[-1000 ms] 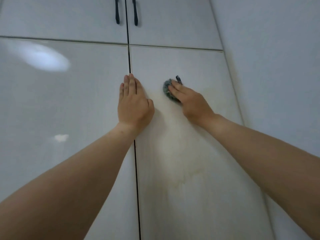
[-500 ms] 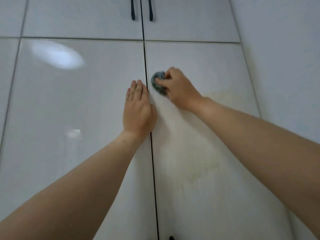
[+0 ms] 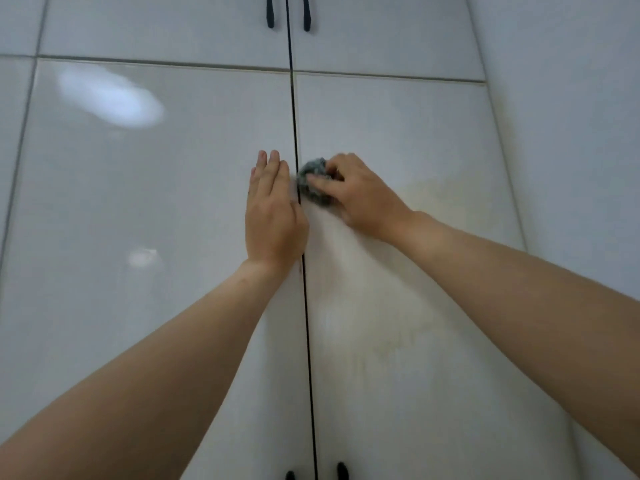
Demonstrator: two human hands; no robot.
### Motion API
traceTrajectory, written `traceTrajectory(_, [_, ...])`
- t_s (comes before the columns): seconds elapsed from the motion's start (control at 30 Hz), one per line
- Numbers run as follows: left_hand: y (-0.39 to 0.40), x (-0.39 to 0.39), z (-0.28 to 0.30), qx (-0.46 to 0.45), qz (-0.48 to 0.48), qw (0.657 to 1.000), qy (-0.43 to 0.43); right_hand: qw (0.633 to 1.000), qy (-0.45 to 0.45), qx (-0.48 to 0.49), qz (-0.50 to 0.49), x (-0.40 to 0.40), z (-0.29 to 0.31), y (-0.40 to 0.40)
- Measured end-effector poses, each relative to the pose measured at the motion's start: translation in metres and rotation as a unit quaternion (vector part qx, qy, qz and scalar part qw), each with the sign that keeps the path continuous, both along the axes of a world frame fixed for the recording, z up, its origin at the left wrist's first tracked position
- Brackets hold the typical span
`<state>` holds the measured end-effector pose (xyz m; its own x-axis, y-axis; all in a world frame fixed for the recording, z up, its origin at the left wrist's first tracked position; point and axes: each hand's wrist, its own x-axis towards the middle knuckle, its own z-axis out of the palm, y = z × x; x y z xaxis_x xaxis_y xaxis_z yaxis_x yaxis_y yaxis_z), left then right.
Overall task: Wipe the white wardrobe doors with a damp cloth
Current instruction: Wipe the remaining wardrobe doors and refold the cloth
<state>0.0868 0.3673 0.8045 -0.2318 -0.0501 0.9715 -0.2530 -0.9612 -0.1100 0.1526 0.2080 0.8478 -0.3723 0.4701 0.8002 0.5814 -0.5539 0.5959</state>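
Both forearms are bare from the lower edge of the view up to the wrists; no sleeve, watch, bracelet or glove shows. The left hand and right hand carry no rings. Fingers on the left hand have short, unpainted nails. The left wrist bears a small faint mark.
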Motion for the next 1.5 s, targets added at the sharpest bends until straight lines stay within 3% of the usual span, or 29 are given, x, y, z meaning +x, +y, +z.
traceTrajectory(0.1, [-0.002, -0.001, -0.001, 0.035, 0.038, 0.999, 0.013, 0.966, 0.141, 0.217, 0.028, -0.002, 0.033, -0.003])
traceTrajectory(0.13, [-0.003, -0.001, -0.002, 0.045, 0.040, 0.998, 0.011, 0.955, 0.164, 0.243, 0.033, -0.006, 0.026, 0.003])
traceTrajectory(0.27, [-0.015, 0.002, -0.006, 0.046, 0.048, 0.998, 0.018, 0.995, 0.052, 0.080, 0.032, 0.000, -0.030, 0.006])
traceTrajectory(0.33, [-0.026, 0.004, -0.009, 0.044, 0.078, 0.994, 0.056, 0.988, 0.084, 0.130, 0.027, 0.017, -0.022, -0.032])
traceTrajectory(0.37, [-0.031, 0.006, -0.011, 0.042, 0.097, 0.991, 0.081, 0.969, 0.121, 0.214, 0.017, 0.029, -0.015, -0.057])
traceTrajectory(0.43, [-0.039, 0.010, -0.015, 0.031, 0.125, 0.983, 0.129, 0.887, 0.230, 0.400, 0.016, 0.057, -0.004, -0.104])
traceTrajectory(0.47, [-0.042, 0.012, -0.016, 0.023, 0.137, 0.980, 0.140, 0.835, 0.278, 0.474, 0.028, 0.064, -0.003, -0.113])
traceTrajectory(0.5, [-0.045, 0.014, -0.017, 0.017, 0.150, 0.978, 0.142, 0.813, 0.294, 0.501, 0.028, 0.061, -0.004, -0.107])
traceTrajectory(0.53, [-0.048, 0.017, -0.018, 0.011, 0.164, 0.977, 0.140, 0.826, 0.274, 0.492, 0.030, 0.054, -0.008, -0.093])
traceTrajectory(0.57, [-0.049, 0.019, -0.018, 0.007, 0.175, 0.975, 0.136, 0.864, 0.240, 0.441, 0.045, 0.045, -0.012, -0.073])
traceTrajectory(0.63, [-0.051, 0.024, -0.019, 0.003, 0.194, 0.972, 0.135, 0.954, 0.147, 0.257, 0.052, 0.033, -0.031, -0.041])
traceTrajectory(0.7, [-0.051, 0.025, -0.019, -0.002, 0.206, 0.970, 0.130, 0.988, 0.047, 0.145, -0.015, 0.036, -0.034, -0.044])
traceTrajectory(0.77, [-0.050, 0.024, -0.019, 0.003, 0.201, 0.971, 0.132, 0.965, 0.091, 0.242, -0.032, 0.053, -0.020, -0.085])
traceTrajectory(0.83, [-0.050, 0.024, -0.019, 0.003, 0.189, 0.973, 0.134, 0.888, 0.204, 0.410, -0.043, 0.069, -0.017, -0.135])
traceTrajectory(0.9, [-0.051, 0.023, -0.019, 0.001, 0.184, 0.974, 0.128, 0.822, 0.284, 0.490, -0.065, 0.076, -0.020, -0.154])
traceTrajectory(0.93, [-0.051, 0.023, -0.019, -0.002, 0.189, 0.974, 0.123, 0.827, 0.284, 0.480, -0.072, 0.073, -0.020, -0.143])
traceTrajectory(1.07, [-0.053, 0.024, -0.020, -0.007, 0.192, 0.973, 0.131, 0.939, 0.192, 0.285, -0.023, 0.071, -0.026, -0.112])
traceTrajectory(1.13, [-0.053, 0.024, -0.020, -0.005, 0.189, 0.974, 0.124, 0.930, 0.186, 0.310, -0.061, 0.077, -0.022, -0.132])
traceTrajectory(1.2, [-0.051, 0.025, -0.020, -0.003, 0.184, 0.975, 0.123, 0.858, 0.259, 0.434, -0.088, 0.075, -0.024, -0.149])
traceTrajectory(1.23, [-0.051, 0.025, -0.019, -0.002, 0.183, 0.975, 0.122, 0.842, 0.265, 0.461, -0.086, 0.068, -0.029, -0.140])
traceTrajectory(1.3, [-0.051, 0.022, -0.019, 0.001, 0.169, 0.977, 0.128, 0.888, 0.200, 0.408, -0.066, 0.045, -0.040, -0.100])
traceTrajectory(1.37, [-0.050, 0.016, -0.020, 0.003, 0.142, 0.979, 0.144, 0.960, 0.134, 0.245, -0.032, 0.034, -0.058, -0.063])
traceTrajectory(1.4, [-0.048, 0.012, -0.021, 0.004, 0.128, 0.981, 0.144, 0.977, 0.098, 0.185, -0.028, 0.030, -0.062, -0.056])
traceTrajectory(1.43, [-0.045, 0.006, -0.023, 0.007, 0.124, 0.983, 0.137, 0.980, 0.080, 0.183, -0.018, 0.030, -0.058, -0.060])
traceTrajectory(1.5, [-0.037, -0.004, -0.029, 0.023, 0.138, 0.982, 0.128, 0.948, 0.122, 0.291, 0.032, 0.034, -0.046, -0.080])
